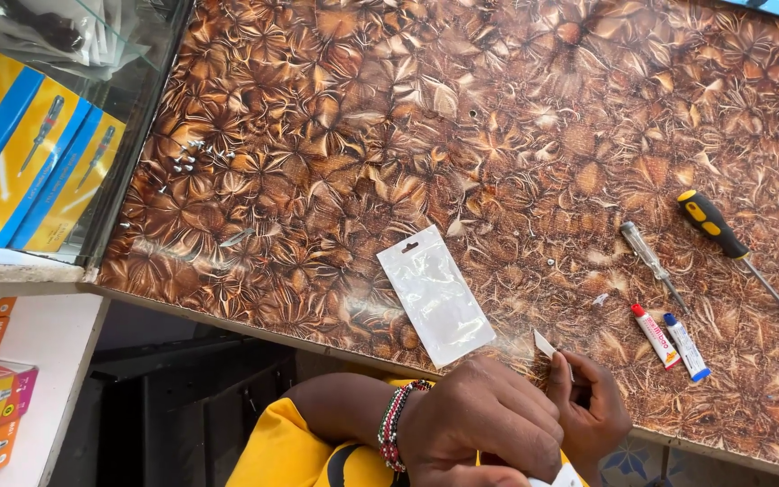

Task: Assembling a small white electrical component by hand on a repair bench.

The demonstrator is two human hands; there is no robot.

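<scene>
A brown leaf-patterned counter [498, 135] fills the frame. At the lower edge your left hand [484, 424] curls closed in front of your right hand [592, 410], whose fingers pinch a small white strip [545, 344]. A clear plastic pouch [435, 293] lies just above; two glue tubes [671, 335] and two screwdrivers [723, 239] lie at right.

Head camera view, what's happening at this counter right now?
A person in a yellow shirt has both hands at the near edge of a brown patterned counter. The right hand pinches a small pale strip, with the left hand close beside it. A clear plastic pouch lies just ahead; two screwdrivers and two small tubes lie untouched to the right.
</scene>
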